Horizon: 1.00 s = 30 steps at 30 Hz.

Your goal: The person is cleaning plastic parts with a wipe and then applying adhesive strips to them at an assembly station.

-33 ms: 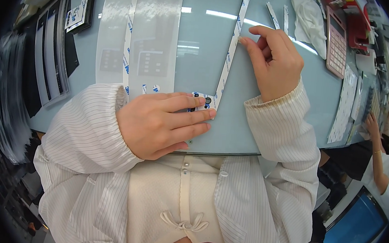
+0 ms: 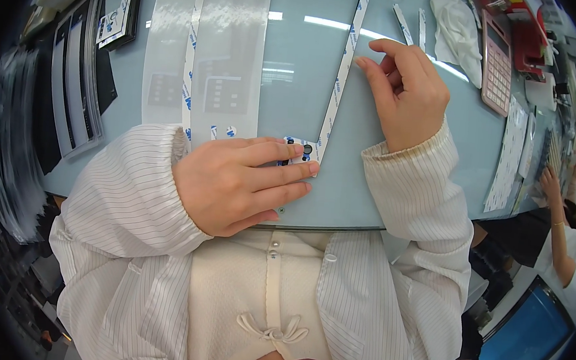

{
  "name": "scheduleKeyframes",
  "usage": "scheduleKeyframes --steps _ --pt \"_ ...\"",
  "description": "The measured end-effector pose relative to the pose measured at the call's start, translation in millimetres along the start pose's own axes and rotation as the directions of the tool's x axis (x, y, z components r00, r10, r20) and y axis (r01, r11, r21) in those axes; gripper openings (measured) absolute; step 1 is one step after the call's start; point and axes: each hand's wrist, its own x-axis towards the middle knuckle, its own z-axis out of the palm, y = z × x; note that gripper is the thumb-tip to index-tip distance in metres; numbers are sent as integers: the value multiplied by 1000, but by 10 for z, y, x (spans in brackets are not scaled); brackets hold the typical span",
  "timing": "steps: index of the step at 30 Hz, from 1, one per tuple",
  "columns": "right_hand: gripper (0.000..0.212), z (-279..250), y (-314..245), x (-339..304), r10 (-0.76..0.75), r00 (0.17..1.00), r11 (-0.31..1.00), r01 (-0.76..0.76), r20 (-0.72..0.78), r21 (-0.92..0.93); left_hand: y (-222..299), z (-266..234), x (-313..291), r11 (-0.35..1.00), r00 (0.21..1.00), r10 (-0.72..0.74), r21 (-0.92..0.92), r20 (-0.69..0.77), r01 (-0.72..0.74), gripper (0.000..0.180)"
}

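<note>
My left hand (image 2: 237, 183) lies flat near the table's front edge, fingers stretched out to the right. Its fingertips rest on the wide foot of an L-shaped white adhesive strip (image 2: 341, 83), whose backing has blue print. Black round and small dark marks show on that foot; the rest of it is hidden beneath the fingers. From there the long thin arm of the strip runs away from me, leaning right. Just right of it hovers my right hand (image 2: 410, 91), thumb and forefinger apart, other fingers curled, with nothing visible between them.
Translucent sheets (image 2: 230, 53) with a printed strip lie left of centre. Stacked clear and black panels (image 2: 76, 75) fill the far left. Two short strips (image 2: 403, 24), a crumpled white cloth (image 2: 457, 31) and a pink calculator (image 2: 496, 68) lie at the right. Another person (image 2: 570, 249) works at far right.
My right thumb has drawn slightly to the right, away from the strip's long arm. My left hand has stayed in place.
</note>
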Motion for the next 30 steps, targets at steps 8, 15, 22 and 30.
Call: scheduleKeyframes --steps 8,15,22,30 --pt "51 -232 -113 -86 -164 927 944 246 337 -218 -28 23 -12 1000 1000 24 -18 -16 -24 53" --pt "71 -94 160 -15 -85 890 869 286 449 -403 3 -9 -49 999 999 -22 -51 -36 20 49" --pt "79 -14 413 211 -38 886 860 265 462 -436 -4 -6 -43 999 1000 -6 -40 -17 5 45" --pt "76 -88 387 163 -50 888 856 274 458 -438 -24 40 -33 1000 999 -3 -28 -51 1 42"
